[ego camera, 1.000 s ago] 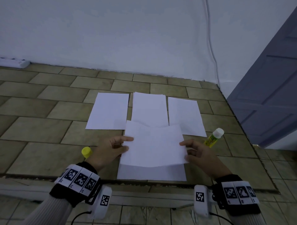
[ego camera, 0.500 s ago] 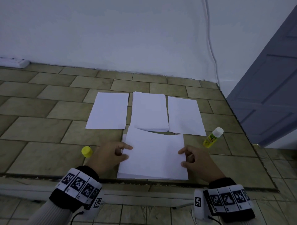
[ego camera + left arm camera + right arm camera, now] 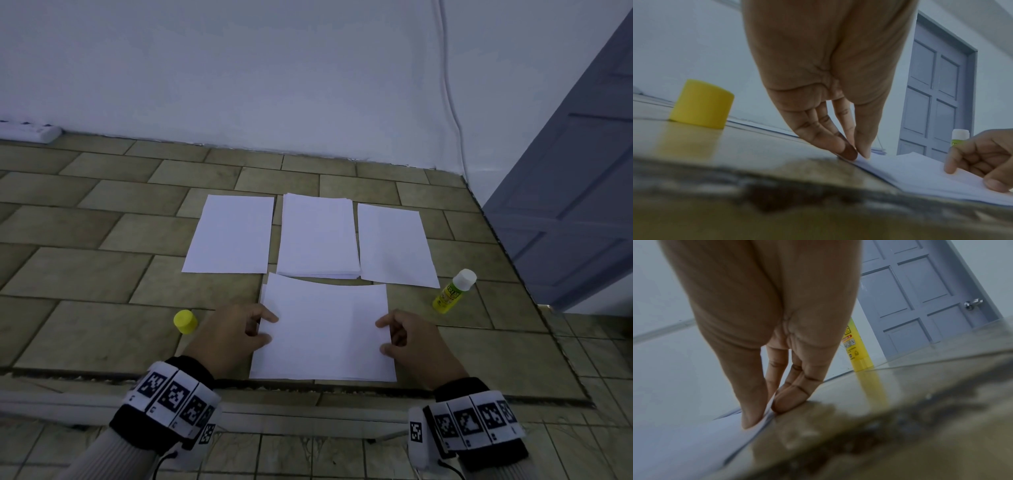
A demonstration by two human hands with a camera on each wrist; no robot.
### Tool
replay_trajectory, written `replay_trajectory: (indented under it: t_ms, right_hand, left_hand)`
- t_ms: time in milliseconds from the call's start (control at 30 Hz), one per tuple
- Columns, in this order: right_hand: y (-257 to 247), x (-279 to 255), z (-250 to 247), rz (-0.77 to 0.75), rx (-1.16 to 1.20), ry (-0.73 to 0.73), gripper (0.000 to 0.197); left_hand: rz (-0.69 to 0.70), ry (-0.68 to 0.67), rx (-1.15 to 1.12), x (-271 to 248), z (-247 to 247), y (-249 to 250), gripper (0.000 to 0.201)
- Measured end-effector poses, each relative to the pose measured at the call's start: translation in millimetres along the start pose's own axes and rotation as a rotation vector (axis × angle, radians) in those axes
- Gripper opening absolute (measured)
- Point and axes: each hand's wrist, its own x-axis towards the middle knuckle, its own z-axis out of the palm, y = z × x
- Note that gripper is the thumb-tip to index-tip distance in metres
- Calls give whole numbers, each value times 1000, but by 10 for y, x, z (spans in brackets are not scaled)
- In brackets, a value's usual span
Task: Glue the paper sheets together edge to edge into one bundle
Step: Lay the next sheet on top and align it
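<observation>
A white top sheet (image 3: 325, 329) lies on a small pile of paper at the near edge of the tiled floor, its far edge still bowed up a little. My left hand (image 3: 265, 329) pinches the sheet's left edge between thumb and fingers, seen close in the left wrist view (image 3: 857, 154). My right hand (image 3: 383, 337) pinches the right edge the same way (image 3: 764, 413). Behind lie a single sheet (image 3: 231, 234), a thicker stack (image 3: 318, 236) and another sheet (image 3: 394, 245). The uncapped yellow glue stick (image 3: 454, 291) stands to the right, its yellow cap (image 3: 185, 321) to the left.
A step edge (image 3: 308, 385) runs just in front of the pile. The white wall (image 3: 308, 85) closes the far side, with a power strip (image 3: 30, 132) at far left. A grey-blue door (image 3: 575, 192) stands at the right, and a cable (image 3: 452, 113) hangs down the wall.
The top sheet, held raised and bent a second ago, has come down flat onto the pile. Both hands sank with it and kept their hold on its side edges.
</observation>
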Motion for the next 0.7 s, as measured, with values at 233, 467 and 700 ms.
replay_trajectory:
  t_ms: [233, 467, 700]
  right_hand:
    - [26, -1, 5, 5, 25, -1, 32]
    - [30, 8, 7, -4, 25, -4, 33]
    - [29, 15, 1, -10, 3, -19, 32]
  left_hand:
    - [2, 18, 0, -19, -1, -17, 30]
    - [-14, 17, -9, -25, 0, -21, 30]
    - [-7, 13, -39, -27, 8, -57, 32]
